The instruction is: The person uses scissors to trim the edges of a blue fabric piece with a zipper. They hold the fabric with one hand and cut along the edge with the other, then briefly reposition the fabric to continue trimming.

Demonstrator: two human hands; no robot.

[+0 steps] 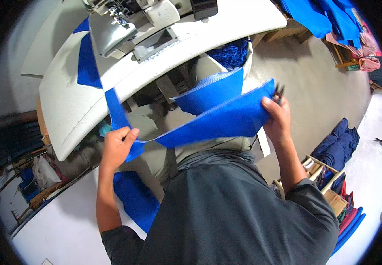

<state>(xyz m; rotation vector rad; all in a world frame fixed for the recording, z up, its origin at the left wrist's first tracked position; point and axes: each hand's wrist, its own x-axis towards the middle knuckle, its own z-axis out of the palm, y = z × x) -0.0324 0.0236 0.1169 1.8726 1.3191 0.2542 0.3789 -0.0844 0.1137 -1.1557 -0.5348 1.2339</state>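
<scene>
My left hand [119, 148] is closed on a narrow end of blue fabric, where a strip [116, 108] runs up toward the table. Stretched between my hands is a blue fabric panel [226, 117] with a pale stitched edge. My right hand [278, 115] is closed round the panel's far corner and also holds dark thread snips [279, 92], tips pointing up. Another blue panel [213, 90] hangs behind, above my lap. On the table, a blue piece [88, 62] lies left of the sewing machine [133, 26].
The white table [226, 33] curves across the front. Beneath it sits a container of dark blue scraps [230, 55]. A blue piece [135, 198] lies on a white surface at my left. To the right are a wooden tray [316, 170], navy bundles [337, 139] and hanging blue cloth [319, 17].
</scene>
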